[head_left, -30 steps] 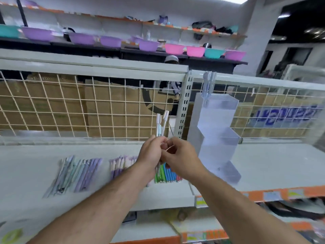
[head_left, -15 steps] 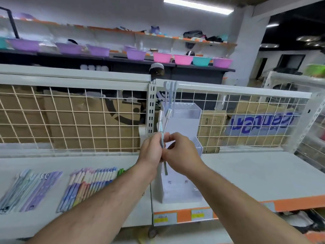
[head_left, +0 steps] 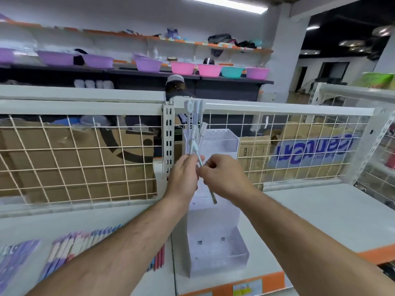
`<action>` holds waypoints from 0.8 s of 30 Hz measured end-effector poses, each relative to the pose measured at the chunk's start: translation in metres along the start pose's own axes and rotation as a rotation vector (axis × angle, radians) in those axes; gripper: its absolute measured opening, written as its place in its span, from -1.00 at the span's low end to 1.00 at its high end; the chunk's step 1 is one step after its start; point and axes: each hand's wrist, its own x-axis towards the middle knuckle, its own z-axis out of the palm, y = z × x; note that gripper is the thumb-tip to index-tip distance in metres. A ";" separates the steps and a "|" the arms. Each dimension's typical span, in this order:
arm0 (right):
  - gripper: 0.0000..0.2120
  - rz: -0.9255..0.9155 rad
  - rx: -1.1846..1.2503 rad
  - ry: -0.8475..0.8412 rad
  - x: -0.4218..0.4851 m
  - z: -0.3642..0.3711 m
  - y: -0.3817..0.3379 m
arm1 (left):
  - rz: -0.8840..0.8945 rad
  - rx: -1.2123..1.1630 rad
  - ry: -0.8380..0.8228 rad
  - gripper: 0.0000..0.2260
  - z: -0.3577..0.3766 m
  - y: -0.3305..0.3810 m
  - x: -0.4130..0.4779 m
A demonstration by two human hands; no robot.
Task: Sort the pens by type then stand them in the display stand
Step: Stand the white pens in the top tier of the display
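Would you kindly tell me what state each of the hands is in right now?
Left hand: closed around a bunch of white pens.
Right hand: pinching a single slanted pen.

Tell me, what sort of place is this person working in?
Probably a shop: wire-backed retail shelving with orange price-label strips, rows of plastic basins on far shelves, and pens laid out beside a clear display stand.

held pens (head_left: 195, 133): pale white | display stand (head_left: 215, 248): clear | basins (head_left: 184, 68): purple, pink, teal | shelf edge (head_left: 269, 278): orange
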 end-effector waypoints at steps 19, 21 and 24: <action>-0.76 -0.180 0.177 -0.161 0.063 -0.041 0.012 | 0.140 0.291 0.041 -0.85 0.022 0.008 0.032; -0.70 -0.246 0.141 -0.153 0.066 -0.044 0.010 | 0.112 0.245 0.025 -0.88 0.022 0.006 0.032; -0.79 -0.280 0.103 -0.086 0.073 -0.045 0.005 | 0.097 0.240 0.020 -0.87 0.022 0.006 0.030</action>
